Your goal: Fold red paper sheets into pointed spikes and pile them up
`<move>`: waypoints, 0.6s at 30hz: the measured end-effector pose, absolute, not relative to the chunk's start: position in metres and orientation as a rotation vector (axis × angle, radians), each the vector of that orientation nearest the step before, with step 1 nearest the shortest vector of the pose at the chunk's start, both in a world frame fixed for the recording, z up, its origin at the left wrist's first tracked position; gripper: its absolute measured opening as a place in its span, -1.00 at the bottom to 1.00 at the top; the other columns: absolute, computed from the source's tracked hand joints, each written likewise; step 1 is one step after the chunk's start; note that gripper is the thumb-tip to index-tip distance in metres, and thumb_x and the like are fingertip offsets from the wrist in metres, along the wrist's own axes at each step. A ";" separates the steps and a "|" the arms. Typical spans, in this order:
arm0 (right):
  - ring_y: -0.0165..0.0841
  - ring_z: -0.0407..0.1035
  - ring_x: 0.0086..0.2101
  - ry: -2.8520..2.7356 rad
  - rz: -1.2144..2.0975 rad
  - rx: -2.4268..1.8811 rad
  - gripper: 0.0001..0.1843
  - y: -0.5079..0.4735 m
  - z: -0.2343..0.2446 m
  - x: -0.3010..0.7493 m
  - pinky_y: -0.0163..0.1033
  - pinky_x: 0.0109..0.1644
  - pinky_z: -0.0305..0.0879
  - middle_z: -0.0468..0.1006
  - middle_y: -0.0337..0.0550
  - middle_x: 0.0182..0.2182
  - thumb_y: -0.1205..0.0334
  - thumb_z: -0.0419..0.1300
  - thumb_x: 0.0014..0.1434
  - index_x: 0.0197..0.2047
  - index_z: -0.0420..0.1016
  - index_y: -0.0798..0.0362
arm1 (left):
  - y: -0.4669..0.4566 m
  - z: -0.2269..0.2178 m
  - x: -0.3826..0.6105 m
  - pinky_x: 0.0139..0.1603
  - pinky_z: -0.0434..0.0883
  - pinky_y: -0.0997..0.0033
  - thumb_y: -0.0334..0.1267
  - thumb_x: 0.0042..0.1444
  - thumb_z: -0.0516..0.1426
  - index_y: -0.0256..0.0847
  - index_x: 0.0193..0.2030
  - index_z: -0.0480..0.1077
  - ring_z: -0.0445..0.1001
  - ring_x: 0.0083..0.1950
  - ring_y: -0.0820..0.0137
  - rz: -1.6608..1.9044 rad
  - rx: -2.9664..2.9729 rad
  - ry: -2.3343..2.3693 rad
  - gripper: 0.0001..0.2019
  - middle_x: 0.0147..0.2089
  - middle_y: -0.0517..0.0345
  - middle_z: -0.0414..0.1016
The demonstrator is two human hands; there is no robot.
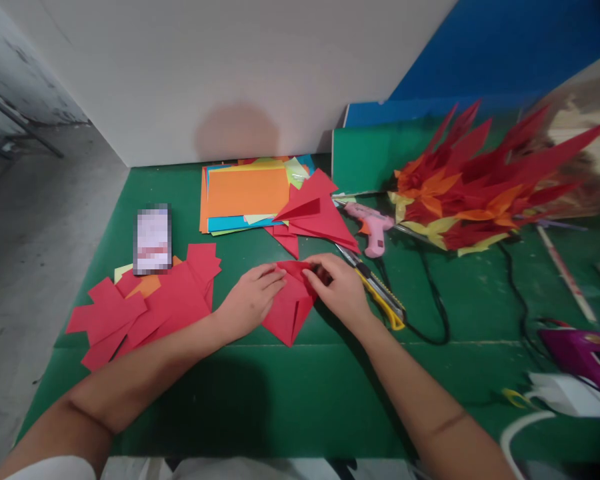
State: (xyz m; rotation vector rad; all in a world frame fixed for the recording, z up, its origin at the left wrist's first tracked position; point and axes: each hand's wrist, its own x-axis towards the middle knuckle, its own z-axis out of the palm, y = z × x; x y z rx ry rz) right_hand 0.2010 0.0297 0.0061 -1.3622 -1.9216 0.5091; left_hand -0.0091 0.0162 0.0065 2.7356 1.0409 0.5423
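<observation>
A folded piece of red paper [286,310] lies on the green table, its pointed end toward me. The fingers of my left hand [253,297] press together on its upper left side. On the upper right edge, my right hand [337,287] pinches the paper between thumb and fingers; some of those fingertips are hidden behind it. Just beyond my hands rest more folded red paper pieces [320,217]. A yellow and black utility knife [380,297] lies close to the right of my right hand. Left of my left hand is a pile of red paper cutouts [165,310].
A phone [153,237] with a blurred screen touches the left pile. Coloured sheets [247,193] are stacked at the back. A pink glue gun [373,227], its cable, and a red and orange paper arrangement [470,187] occupy the right. A purple object [580,357] sits near the right edge.
</observation>
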 end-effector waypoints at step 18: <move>-0.28 0.43 -0.26 -2.384 0.268 -1.064 -0.74 0.038 0.010 0.217 -0.13 -0.16 0.37 0.59 -0.10 -0.27 0.38 0.02 0.25 -0.23 0.55 0.01 | 0.017 0.013 -0.009 0.29 0.17 0.09 -0.46 0.21 -0.11 -0.33 0.11 0.30 0.24 0.28 0.28 0.418 2.686 1.133 -0.64 0.28 -0.13 0.24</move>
